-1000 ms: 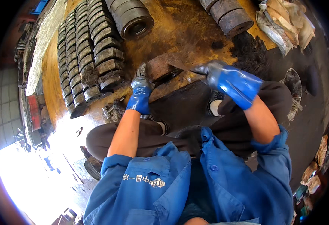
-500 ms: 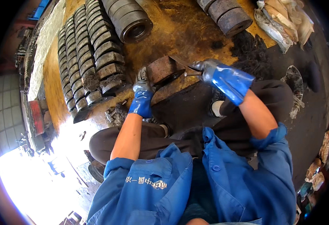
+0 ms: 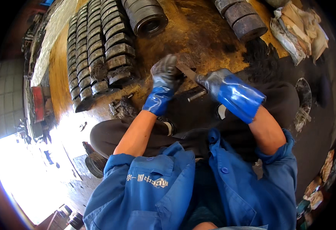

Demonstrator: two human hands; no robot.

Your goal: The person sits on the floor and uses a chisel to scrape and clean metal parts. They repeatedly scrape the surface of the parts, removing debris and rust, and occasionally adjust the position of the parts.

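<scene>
Just above the middle of the frame, your left hand (image 3: 165, 76) is clamped on a dark, grimy metal block (image 3: 184, 61) that rests on the rusty orange floor (image 3: 198, 30), while your right hand (image 3: 217, 85) is closed round the handle end of a flat file (image 3: 187, 71) whose blade runs up and left against the block. Both gloves are blue with blackened, greasy fingers, so reckon on a slick grip. The block looks like cast metal: heavy, stiff, rough-edged, not likely to break but quick to twist away if you hold it by one corner only; take it over the top and far side, as your left hand does now, and press it down. The file is stiff and thin; hold it at the handle end, clear of the blade. A short dark bar (image 3: 197, 95) lies just below the file, by your right wrist, and could snag the tool. At upper left, rows of dirty metal rings (image 3: 99, 50) stand packed on edge, their near end close beside your left hand, which leaves little room on that side. A large ring (image 3: 147, 19) lies at top centre and two dark cylinders (image 3: 239, 17) at upper right, both well apart from the work. Crumpled sacks (image 3: 298, 34) sit at far upper right. A lump of scrap (image 3: 122, 108) lies near your left forearm.
</scene>
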